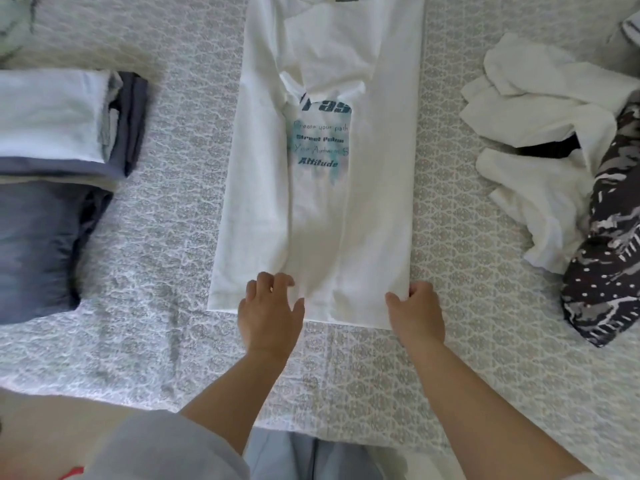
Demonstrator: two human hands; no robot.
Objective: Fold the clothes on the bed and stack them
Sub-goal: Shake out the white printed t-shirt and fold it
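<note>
Right hand [417,308] pinches white T-shirt [322,202] hem, left hand [270,306] rests loose — sides folded; next, hem up toward collar.

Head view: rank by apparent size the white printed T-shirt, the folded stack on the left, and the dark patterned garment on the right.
1. white printed T-shirt, clearly largest.
2. folded stack, though cut by the frame edge.
3. dark patterned garment, also partly cropped, so its rank is unsure.

Bedcover [180,244] pale grey with repeating white lattice-and-medallion print, spread flat across whole field of view, lightly creased lower left; pale green patterned fabric [15,19], identity unclear, lies at top-left corner.
</note>
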